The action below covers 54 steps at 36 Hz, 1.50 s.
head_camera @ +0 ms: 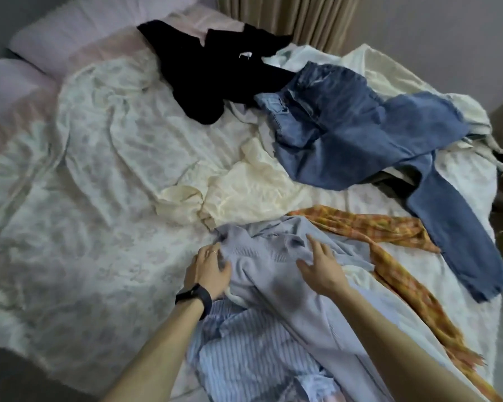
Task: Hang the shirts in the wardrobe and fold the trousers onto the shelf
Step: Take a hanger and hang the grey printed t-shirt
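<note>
Where it lay crumpled at the near edge of the bed point(99, 169), pale blue knit top point(270, 265): left hand point(208, 266) gripped its left fold, right hand point(321, 268) spread wide upon it. Nearer than it, striped shirt point(244, 352); right of it, orange plaid cloth point(389, 256); beyond it, cream garment point(244, 192), blue jeans point(360, 134), black garment point(204, 71).

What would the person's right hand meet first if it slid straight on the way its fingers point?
The right hand is open over the pale blue garment, fingers aimed up the bed. Beyond that garment's edge it would probably meet the crumpled cream garment first, though depth is unclear.
</note>
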Each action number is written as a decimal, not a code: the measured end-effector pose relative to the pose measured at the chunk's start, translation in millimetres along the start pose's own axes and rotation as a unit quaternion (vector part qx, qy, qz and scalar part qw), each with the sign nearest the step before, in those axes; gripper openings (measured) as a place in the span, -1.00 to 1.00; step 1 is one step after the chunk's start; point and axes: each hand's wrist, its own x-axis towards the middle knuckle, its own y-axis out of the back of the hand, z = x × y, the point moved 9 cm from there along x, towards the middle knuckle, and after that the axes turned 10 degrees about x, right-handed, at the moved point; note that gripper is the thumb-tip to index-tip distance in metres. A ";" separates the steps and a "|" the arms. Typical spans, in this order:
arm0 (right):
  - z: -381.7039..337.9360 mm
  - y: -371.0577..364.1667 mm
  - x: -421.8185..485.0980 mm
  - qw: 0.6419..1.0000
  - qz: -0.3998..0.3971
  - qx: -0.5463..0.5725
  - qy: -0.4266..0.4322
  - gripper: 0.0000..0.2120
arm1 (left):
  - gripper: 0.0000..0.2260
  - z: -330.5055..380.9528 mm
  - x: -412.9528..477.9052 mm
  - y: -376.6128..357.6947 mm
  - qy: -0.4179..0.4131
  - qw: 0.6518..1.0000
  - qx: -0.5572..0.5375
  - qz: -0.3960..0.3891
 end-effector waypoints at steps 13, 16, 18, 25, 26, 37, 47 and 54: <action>-22.3 -33.5 3.8 0.988 0.016 -0.095 0.120 -0.88 | -0.67 22.9 -15.4 -16.1 0.001 0.997 -0.073 0.040; -29.2 -28.5 -42.4 0.983 0.055 -0.030 0.172 -0.84 | -0.45 55.6 -32.9 -42.0 0.030 0.974 -0.195 -0.110; -30.4 -23.0 -73.7 0.980 0.084 0.008 0.180 -0.79 | -0.42 72.7 -47.1 -45.7 0.051 0.950 -0.275 -0.141; -22.0 -26.7 -160.0 0.958 0.028 0.270 0.089 -0.79 | -0.69 82.8 -93.7 -31.9 0.015 0.953 -0.287 -0.098; -20.1 -25.6 -172.5 0.949 0.002 0.306 0.076 -0.75 | -0.66 79.8 -101.6 -27.9 0.009 0.951 -0.293 -0.093; -39.2 100.2 -248.0 0.920 0.036 0.362 0.147 -0.90 | -0.92 101.5 -219.9 82.5 -0.089 0.958 -0.263 -0.072; -102.7 153.8 -284.5 0.954 0.076 -0.049 0.286 -0.58 | -0.80 159.3 -371.0 228.7 -0.191 0.975 -0.096 0.054; -173.5 218.4 -349.9 0.923 0.141 -0.021 0.357 -0.76 | -0.71 79.6 -463.2 326.5 -0.083 0.972 -0.022 0.219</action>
